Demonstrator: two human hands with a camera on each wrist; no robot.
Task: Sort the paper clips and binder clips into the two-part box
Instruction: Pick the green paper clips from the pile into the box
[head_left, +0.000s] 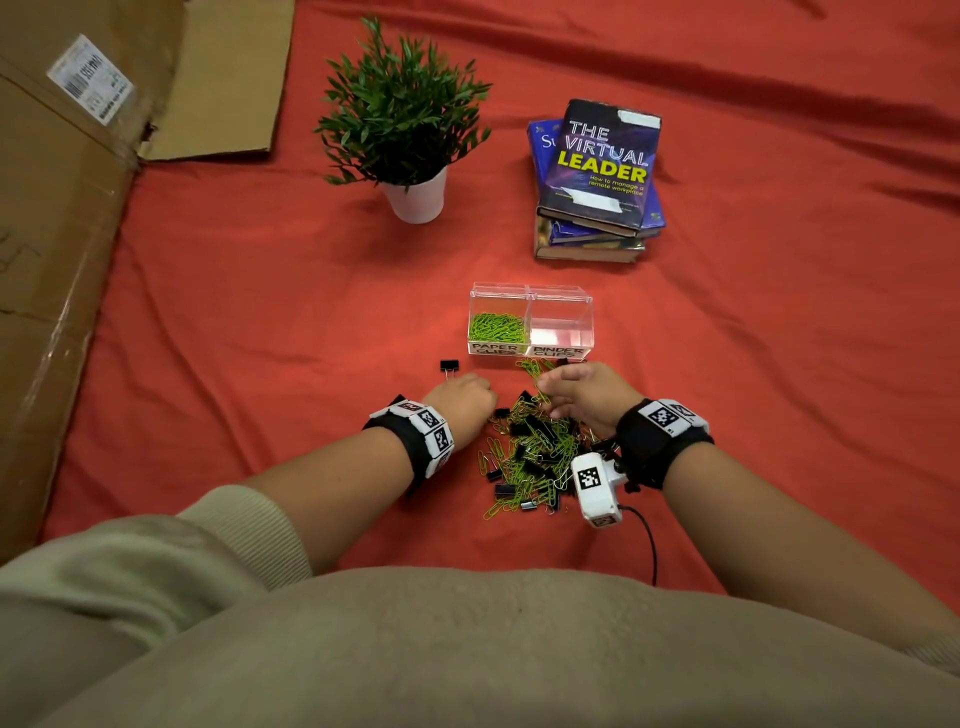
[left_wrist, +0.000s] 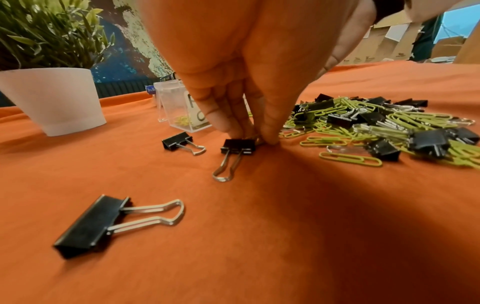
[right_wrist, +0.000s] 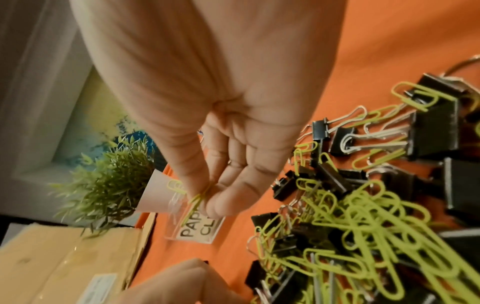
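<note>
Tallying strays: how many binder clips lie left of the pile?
3: nearest clip by the wrist camera; middle clip pinched by the left hand; far clip before the box. More may be hidden.

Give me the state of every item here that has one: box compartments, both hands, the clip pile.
Paper clips compartment: partly filled with green clips.
Binder clips compartment: looks empty.
Left hand: fingertips on a binder clip lying on the cloth.
Right hand: pinching green paper clips.
Clip pile: mixed, unsorted.

Red cloth (head_left: 779, 364) beneath potted plant (head_left: 405, 119), stacked books (head_left: 597, 182), cardboard box (head_left: 57, 208).
</note>
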